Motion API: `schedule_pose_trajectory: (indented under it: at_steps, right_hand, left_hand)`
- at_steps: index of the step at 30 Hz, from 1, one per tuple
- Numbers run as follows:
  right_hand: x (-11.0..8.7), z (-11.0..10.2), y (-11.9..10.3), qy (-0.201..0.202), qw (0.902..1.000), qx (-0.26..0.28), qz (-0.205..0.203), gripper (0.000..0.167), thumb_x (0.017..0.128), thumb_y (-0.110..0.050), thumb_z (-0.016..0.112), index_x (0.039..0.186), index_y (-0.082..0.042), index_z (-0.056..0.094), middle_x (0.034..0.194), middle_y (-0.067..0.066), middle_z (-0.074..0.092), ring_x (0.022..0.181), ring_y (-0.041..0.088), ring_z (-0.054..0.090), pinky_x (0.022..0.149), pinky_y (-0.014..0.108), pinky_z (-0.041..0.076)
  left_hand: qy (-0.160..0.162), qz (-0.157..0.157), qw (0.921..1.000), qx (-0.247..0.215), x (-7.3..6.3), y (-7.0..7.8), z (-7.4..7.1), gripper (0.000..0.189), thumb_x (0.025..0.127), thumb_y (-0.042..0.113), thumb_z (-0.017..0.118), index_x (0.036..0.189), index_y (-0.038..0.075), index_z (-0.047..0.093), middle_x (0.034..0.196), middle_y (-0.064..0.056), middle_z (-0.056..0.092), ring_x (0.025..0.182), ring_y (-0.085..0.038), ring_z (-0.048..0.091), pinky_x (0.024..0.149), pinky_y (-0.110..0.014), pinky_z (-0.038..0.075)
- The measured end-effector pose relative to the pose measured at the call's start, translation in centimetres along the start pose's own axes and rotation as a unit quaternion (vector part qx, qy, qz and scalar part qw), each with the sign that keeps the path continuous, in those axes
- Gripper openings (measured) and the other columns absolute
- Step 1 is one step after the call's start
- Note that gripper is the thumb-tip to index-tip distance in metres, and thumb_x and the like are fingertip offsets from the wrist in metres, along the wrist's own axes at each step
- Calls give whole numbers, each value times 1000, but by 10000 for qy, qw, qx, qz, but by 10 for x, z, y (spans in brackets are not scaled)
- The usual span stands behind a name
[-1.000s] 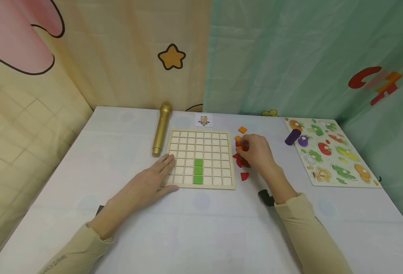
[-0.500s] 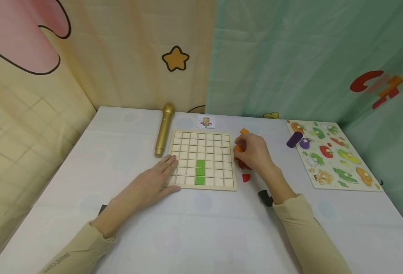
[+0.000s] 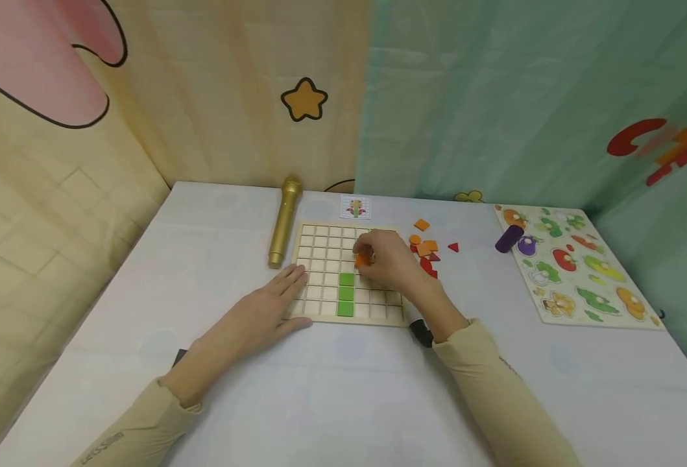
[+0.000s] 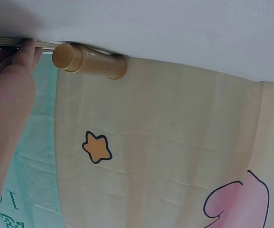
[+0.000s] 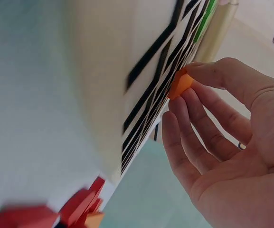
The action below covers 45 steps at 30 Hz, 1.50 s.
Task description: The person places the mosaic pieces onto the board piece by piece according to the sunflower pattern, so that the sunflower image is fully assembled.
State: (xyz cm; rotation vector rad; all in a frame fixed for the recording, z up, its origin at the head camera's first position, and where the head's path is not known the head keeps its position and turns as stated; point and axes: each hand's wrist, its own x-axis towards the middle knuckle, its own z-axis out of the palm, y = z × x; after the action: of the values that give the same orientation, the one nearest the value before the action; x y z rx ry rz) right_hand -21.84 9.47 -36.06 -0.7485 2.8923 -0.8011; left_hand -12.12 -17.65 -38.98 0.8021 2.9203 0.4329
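Observation:
A wooden grid board [image 3: 320, 265] lies on the table, with a column of green square tiles [image 3: 346, 293] in its lower middle cells. My left hand [image 3: 261, 311] rests flat along the board's left edge, fingers straight. Over the board's right half, my right hand [image 3: 386, 259] pinches an orange tile [image 5: 181, 84] between thumb and fingertips; the tile's full outline is partly hidden. In the right wrist view the tile is close to the board's surface. Right of the board lies a loose pile of red pieces [image 3: 426, 264] and orange pieces [image 3: 431, 245].
A gold microphone [image 3: 285, 222] lies left of the board. A small pattern card [image 3: 355, 207] sits behind it. To the far right is a vegetable puzzle board [image 3: 582, 272], with a purple cylinder [image 3: 509, 239] at its left edge. A curtain [image 3: 250, 97] hangs behind the table.
My right hand has moved left from the pile onto the board, carrying an orange tile. The pile is uncovered, with a red triangle now apart to its right. My left hand stays put.

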Motion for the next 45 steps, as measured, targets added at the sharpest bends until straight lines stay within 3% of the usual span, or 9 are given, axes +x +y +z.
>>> schedule_pose_trajectory:
  at_steps: [11,19,29,35,45]
  right_hand:
    - [4,10,-11,-233,9993,291,53,21,92,-4,80,113,-5,76,110,8,73,103,24,66,96,37,60]
    - [1,15,-14,-144,9994,313,73,15,94,-5,79,110,-6,78,109,7,75,103,23,68,97,36,61]
    - [0,16,-11,-171,9992,311,-193,14,98,-2,73,109,-7,79,109,5,77,104,21,69,99,35,61]
    - [-1,3,-1,-156,9989,436,-113,15,100,-3,69,112,-6,78,111,7,77,107,23,69,99,37,61]
    - [-7,-39,43,233,9951,736,613,23,100,-2,67,122,-1,74,121,15,73,114,31,68,101,46,60]
  left_hand:
    - [67,45,10000,55,2,3,1,86,102,54,63,163,0,34,173,-15,27,162,-32,23,126,-52,34]
    - [123,78,9999,35,1,2,2,86,102,52,65,162,-2,35,172,-17,29,162,-34,24,125,-53,36]
    - [84,36,9999,81,0,2,2,86,102,53,64,163,-1,35,173,-17,28,162,-33,23,125,-53,36]
    - [123,32,9999,65,0,2,2,87,102,53,65,163,-1,34,173,-17,28,162,-33,23,125,-53,36]
    - [143,42,9998,101,1,2,3,87,102,52,65,163,-1,34,173,-17,27,162,-34,23,126,-53,35]
